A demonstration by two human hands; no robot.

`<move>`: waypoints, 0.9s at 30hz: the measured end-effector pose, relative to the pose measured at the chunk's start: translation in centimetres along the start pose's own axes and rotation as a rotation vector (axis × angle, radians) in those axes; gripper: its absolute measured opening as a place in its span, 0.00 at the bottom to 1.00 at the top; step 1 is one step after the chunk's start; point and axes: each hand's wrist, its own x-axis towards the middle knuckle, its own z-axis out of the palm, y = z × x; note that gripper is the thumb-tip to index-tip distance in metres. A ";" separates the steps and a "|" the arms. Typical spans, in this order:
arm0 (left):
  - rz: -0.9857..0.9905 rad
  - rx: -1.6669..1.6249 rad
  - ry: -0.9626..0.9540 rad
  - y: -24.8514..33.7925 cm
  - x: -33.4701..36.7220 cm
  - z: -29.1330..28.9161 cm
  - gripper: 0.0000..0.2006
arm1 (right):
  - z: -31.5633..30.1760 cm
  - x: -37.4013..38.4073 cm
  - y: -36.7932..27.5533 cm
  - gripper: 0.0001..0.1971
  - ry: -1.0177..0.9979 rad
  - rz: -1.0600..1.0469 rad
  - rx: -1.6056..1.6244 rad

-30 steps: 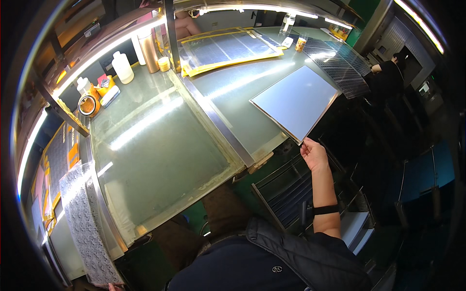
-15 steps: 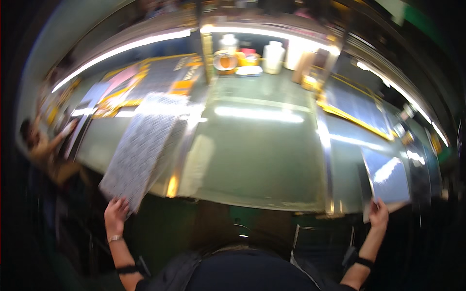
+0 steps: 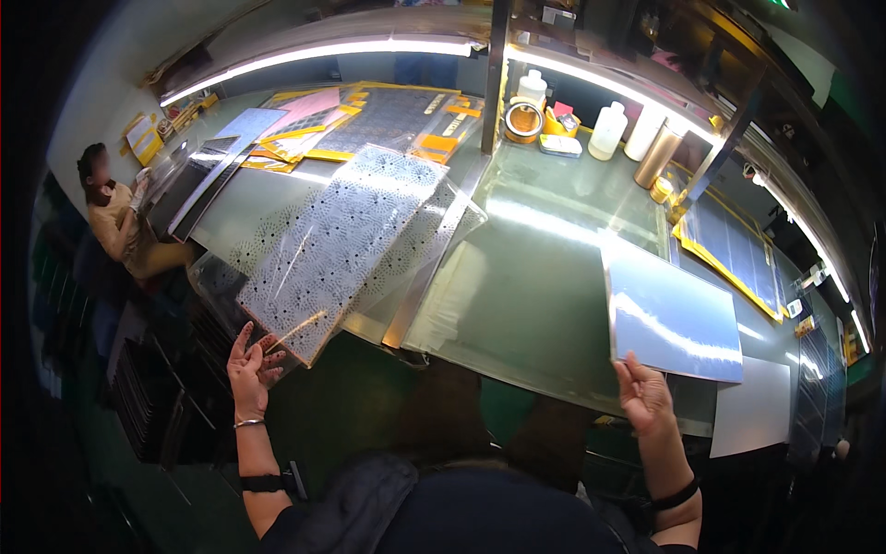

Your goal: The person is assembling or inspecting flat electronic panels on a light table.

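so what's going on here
A person at a long workbench has a hand out to each side. The right hand pinches a shiny blue-grey sheet by its near left corner. The left hand, fingers spread, is at the near end of a dotted, patterned sheet that overhangs the bench's front edge; whether it touches is unclear. Another person is at the far left.

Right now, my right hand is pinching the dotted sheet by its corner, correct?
Not quite. The head view shows your right hand pinching a plain, shiny bluish sheet by its corner; the dotted sheet is by your left hand.
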 end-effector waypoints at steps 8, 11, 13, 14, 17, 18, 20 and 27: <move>0.055 -0.070 -0.006 1.5 -1.1 -0.9 0.21 | 6.4 0.5 8.0 0.09 -0.181 0.309 -0.106; 0.031 -0.114 -0.080 2.0 -0.8 0.8 0.22 | 7.5 -0.5 9.1 0.13 -0.302 0.406 -0.111; 0.022 -0.116 -0.153 2.1 -0.2 1.9 0.22 | 7.5 -1.5 9.0 0.16 -0.384 0.471 -0.107; 0.012 -0.151 -0.190 2.7 -0.4 3.3 0.22 | 7.2 -2.0 8.5 0.18 -0.444 0.543 -0.199; -0.037 -0.135 -0.275 2.8 0.4 5.9 0.23 | 6.8 -3.0 5.4 0.21 -0.545 0.555 -0.414; -0.048 -0.136 -0.300 2.8 0.8 6.6 0.23 | 5.9 -2.8 3.9 0.19 -0.509 0.347 -0.528; -0.034 -0.064 -0.332 2.5 1.8 8.8 0.22 | 4.2 -2.6 1.8 0.18 -0.396 -0.042 -0.716; 0.041 0.121 -0.228 2.6 2.4 9.6 0.25 | -3.8 -1.1 -5.3 0.18 0.014 -0.622 -1.234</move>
